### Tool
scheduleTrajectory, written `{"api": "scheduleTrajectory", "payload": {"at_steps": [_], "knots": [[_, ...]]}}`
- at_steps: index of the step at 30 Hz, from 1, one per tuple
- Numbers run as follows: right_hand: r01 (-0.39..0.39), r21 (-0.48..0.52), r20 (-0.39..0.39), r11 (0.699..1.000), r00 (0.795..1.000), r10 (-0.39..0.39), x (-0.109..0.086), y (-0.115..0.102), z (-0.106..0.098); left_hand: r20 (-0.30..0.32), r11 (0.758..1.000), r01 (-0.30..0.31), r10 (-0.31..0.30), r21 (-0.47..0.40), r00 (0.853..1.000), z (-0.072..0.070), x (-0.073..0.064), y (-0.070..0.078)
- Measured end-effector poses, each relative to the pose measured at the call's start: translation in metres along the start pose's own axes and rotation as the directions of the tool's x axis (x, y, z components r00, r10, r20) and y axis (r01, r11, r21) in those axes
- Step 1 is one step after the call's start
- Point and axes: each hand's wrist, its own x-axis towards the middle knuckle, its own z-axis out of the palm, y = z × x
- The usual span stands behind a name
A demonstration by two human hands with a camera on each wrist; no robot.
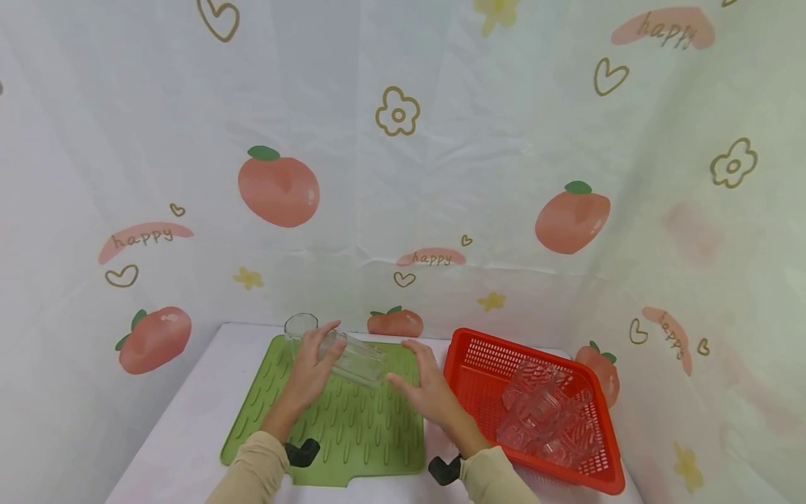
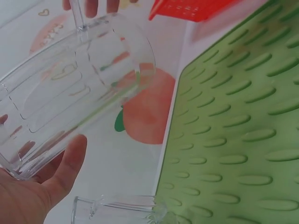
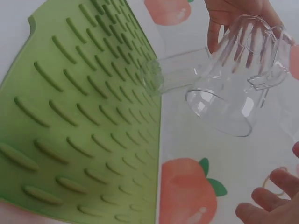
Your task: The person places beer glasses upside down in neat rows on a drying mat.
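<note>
My left hand (image 1: 311, 367) holds a tall clear mug (image 1: 359, 362) by one end, tilted above the green mat (image 1: 359, 441). In the right wrist view, the fingers show through the clear wall of the mug (image 3: 238, 70), and its handle (image 3: 275, 70) juts out to one side. Apart from the mug's other end, my right hand (image 1: 431, 388) has its fingers spread and nothing in them. A second clear cup (image 1: 301, 330) stands upright at the mat's back left corner, partly behind my left hand; the left wrist view shows part of this cup (image 2: 117, 210) too.
Right of the mat is a red plastic basket (image 1: 466, 350) with several clear mugs (image 1: 541, 413) lying jumbled inside. A white curtain (image 1: 428, 175) printed with fruit and flowers hangs behind and beside the white table (image 1: 189, 420).
</note>
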Motion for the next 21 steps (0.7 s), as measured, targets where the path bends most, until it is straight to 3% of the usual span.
{"api": "scheduleTrajectory", "payload": {"at_steps": [8,21], "knots": [[-0.024,-0.158,-0.02,0.987,1.0,0.021,-0.002,-0.004,-0.01,0.023,0.998,-0.051,0.05,0.042,0.999,0.006,0.0,0.002],[-0.049,-0.387,-0.03,0.921,0.999,0.041,-0.006,-0.003,-0.021,-0.011,0.98,-0.16,0.162,0.12,0.987,0.026,0.0,0.002]]}}
